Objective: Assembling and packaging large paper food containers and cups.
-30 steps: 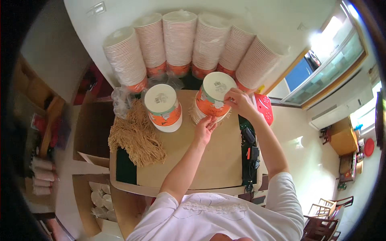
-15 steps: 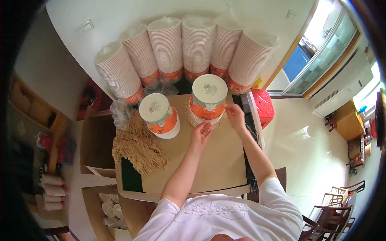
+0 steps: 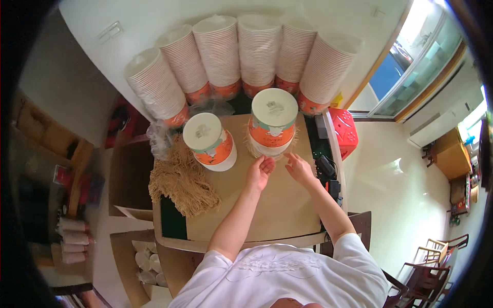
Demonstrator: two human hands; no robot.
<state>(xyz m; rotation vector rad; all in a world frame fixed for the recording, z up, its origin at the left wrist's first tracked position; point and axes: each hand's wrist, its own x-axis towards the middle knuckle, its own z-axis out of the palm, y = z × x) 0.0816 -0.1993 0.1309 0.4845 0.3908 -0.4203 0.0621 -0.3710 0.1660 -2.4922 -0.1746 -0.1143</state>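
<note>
A paper bucket (image 3: pixel 273 133) with an orange and green band stands upside down on the brown board (image 3: pixel 267 215), tan strands showing around its lower edge. My left hand (image 3: pixel 261 173) is at its front, palm turned inward, fingers loosely curled and apart from the thumb. Just right of that, my right hand (image 3: pixel 300 169) reaches toward the same lower edge, fingers apart. I make out nothing held in either hand. A second upside-down paper bucket (image 3: pixel 214 149) stands to the left. Beside it lies a heap of tan stringy strands (image 3: pixel 182 179).
Several tall stacks of paper buckets (image 3: pixel 218 56) in clear plastic line the wall behind. Crumpled clear plastic (image 3: pixel 160 138) lies at the left. Black devices (image 3: pixel 333 187) sit along the right table edge, near a red stool (image 3: pixel 343 133). A cardboard box (image 3: pixel 128 256) stands at lower left.
My right hand has come from the bucket's right side round to its front, its fingers opening out. My left hand stays by the front lower edge. The whole view has shifted slightly.
</note>
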